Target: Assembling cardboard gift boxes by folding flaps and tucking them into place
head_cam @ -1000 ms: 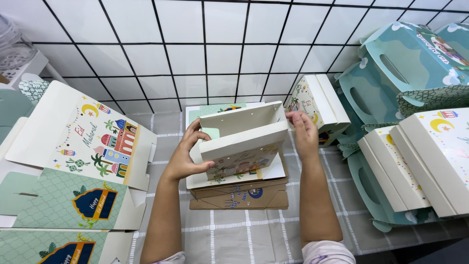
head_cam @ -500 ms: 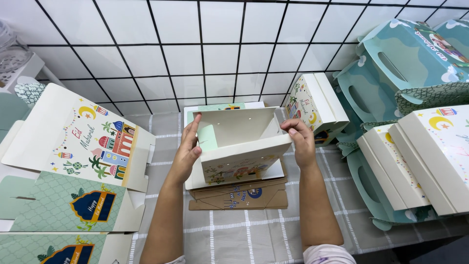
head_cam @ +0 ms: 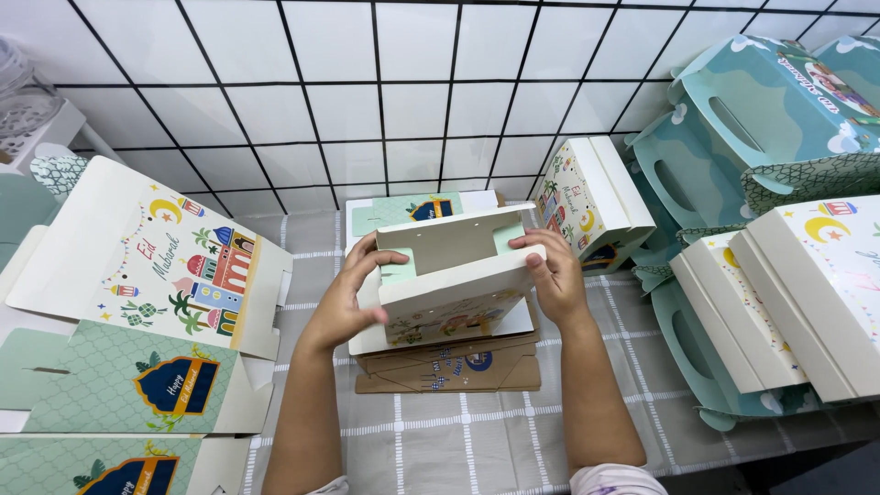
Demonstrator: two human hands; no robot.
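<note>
Both forearms reach in from the near edge. The left hand (head_cam: 344, 298) curls its fingers around the left side of a half-folded white box (head_cam: 454, 275), the right hand (head_cam: 553, 275) presses fingers on its right flap. The box sits over a flat stack (head_cam: 458, 367) mid-surface (head_cam: 440, 449), finished boxes (head_cam: 807, 293) crowding right, flat sheets (head_cam: 147, 257) left

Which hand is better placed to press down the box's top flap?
Probably the right hand: its fingers already lie on the top edge of the cream box, over the flap. The left hand grips the box's left side, steadying it.
</note>
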